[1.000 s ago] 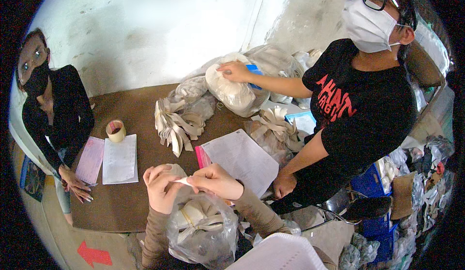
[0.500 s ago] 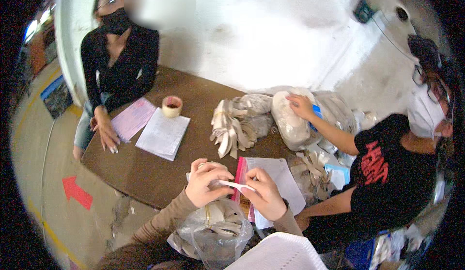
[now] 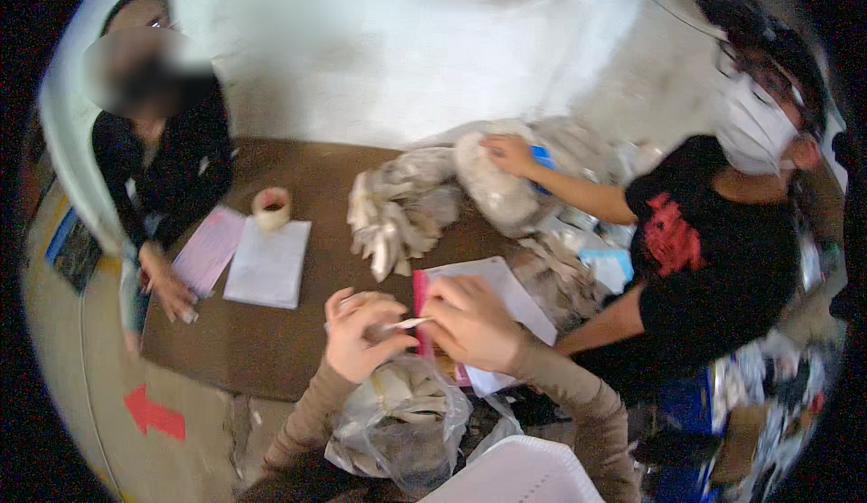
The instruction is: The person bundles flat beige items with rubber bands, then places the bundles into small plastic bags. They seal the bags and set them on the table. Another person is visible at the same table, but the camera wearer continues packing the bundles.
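Observation:
Above the table's near edge, a thin white strip [image 3: 412, 323] stretches between my hands; its exact kind is hard to make out. My right hand [image 3: 477, 324] is closed, pinching the strip's right end. My left hand [image 3: 363, 333] curls around its other end, thumb and fingers bent, the palm partly hidden. Just below my hands sits a clear plastic bag [image 3: 397, 426] filled with pale, flat pieces like those on the table. A clear pouch with a pink edge [image 3: 420, 284] and white paper [image 3: 506, 291] lie beneath and beside my right hand.
On the brown table [image 3: 298, 345] are a bundle of pale strips [image 3: 388, 223], filled plastic bags [image 3: 492, 182], a tape roll [image 3: 272, 207], white sheets [image 3: 267, 264] and a pink sheet [image 3: 209, 248]. One person [image 3: 167, 155] sits far left; another [image 3: 722, 223] at right reaches over the bags.
The view has swung right, shifting the table's things leftward. My right hand has turned, its back now more toward me, and the strip shows shorter between my hands.

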Action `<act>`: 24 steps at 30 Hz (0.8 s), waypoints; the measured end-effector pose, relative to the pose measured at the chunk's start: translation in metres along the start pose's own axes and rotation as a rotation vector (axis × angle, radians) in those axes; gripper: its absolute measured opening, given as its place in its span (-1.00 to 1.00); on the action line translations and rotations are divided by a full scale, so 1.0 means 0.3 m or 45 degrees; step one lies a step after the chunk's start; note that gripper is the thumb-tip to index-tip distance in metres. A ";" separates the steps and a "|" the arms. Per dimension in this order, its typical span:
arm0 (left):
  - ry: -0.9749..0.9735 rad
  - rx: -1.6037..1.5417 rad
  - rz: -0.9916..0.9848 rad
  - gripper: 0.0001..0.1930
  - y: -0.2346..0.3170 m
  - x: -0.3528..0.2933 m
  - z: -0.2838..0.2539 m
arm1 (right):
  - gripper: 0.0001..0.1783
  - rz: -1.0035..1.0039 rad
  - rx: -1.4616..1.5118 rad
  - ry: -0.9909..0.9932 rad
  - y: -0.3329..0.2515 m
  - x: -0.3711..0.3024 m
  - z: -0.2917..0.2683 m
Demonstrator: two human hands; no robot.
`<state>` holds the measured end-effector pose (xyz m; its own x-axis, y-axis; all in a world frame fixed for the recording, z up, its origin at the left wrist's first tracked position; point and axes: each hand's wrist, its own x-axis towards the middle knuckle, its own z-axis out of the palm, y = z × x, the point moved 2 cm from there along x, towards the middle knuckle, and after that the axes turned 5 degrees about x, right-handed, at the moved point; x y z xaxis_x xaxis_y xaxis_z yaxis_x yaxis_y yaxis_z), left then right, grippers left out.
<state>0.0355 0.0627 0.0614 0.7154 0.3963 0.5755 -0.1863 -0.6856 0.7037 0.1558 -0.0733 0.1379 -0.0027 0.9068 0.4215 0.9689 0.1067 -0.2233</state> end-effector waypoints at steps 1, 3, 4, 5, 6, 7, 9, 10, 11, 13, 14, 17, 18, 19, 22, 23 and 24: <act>-0.017 0.059 0.028 -0.73 -0.012 -0.002 0.023 | -0.83 0.020 0.159 0.032 0.000 -0.006 -0.010; -0.015 0.141 0.049 -0.81 -0.028 -0.002 0.040 | -0.78 0.121 0.351 0.039 0.020 -0.018 0.025; -0.007 0.138 0.030 -0.85 -0.034 -0.009 0.035 | -0.76 0.169 0.461 0.042 0.016 -0.019 0.034; 0.003 0.137 0.009 -0.89 -0.033 -0.008 0.035 | -0.76 0.259 0.426 -0.038 0.013 -0.020 0.022; 0.009 0.140 0.017 -0.92 -0.025 -0.001 0.038 | -0.76 0.346 0.393 -0.121 0.008 -0.010 -0.004; 0.017 0.144 0.015 -0.94 -0.016 0.003 0.035 | -0.75 0.435 0.368 -0.211 0.001 -0.003 -0.016; 0.008 0.140 0.022 -0.94 -0.012 0.006 0.037 | -0.76 0.314 0.258 -0.097 0.014 -0.006 -0.004; -0.005 0.149 0.017 -0.94 -0.012 0.008 0.032 | -0.77 0.233 0.211 -0.045 0.016 0.002 0.003; -0.017 0.159 0.010 -0.94 -0.011 0.011 0.028 | -0.79 0.224 0.275 0.000 0.008 0.007 0.007; -0.062 0.164 0.011 -0.92 -0.016 0.019 0.014 | -0.75 0.325 0.268 -0.107 -0.006 0.013 0.009; -0.095 0.161 0.018 -0.90 -0.025 0.023 0.004 | -0.73 0.368 0.265 -0.161 -0.013 0.018 0.009; -0.244 0.105 0.050 -0.78 0.018 0.050 -0.036 | -0.69 0.475 0.329 -0.076 -0.029 0.003 0.007; -0.303 0.078 0.061 -0.73 0.035 0.056 -0.045 | -0.67 0.492 0.362 -0.095 -0.029 -0.002 0.004; -0.295 0.036 0.065 -0.64 0.032 0.050 -0.048 | -0.65 0.503 0.398 -0.113 -0.032 -0.005 0.001; -0.137 0.161 0.295 -0.67 0.024 0.034 -0.016 | -0.62 0.582 0.665 -0.180 -0.026 -0.006 0.004; -0.055 0.212 0.340 -0.74 0.024 0.031 -0.011 | -0.62 0.619 0.778 -0.205 -0.022 -0.007 0.004; -0.045 0.194 0.339 -0.79 0.036 0.032 -0.009 | -0.65 0.671 0.950 -0.279 -0.028 -0.010 -0.009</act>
<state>0.0384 0.0608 0.0756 0.6787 0.1707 0.7143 -0.2690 -0.8472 0.4581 0.1483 -0.0780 0.1409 0.2714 0.9610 -0.0524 0.4498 -0.1747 -0.8758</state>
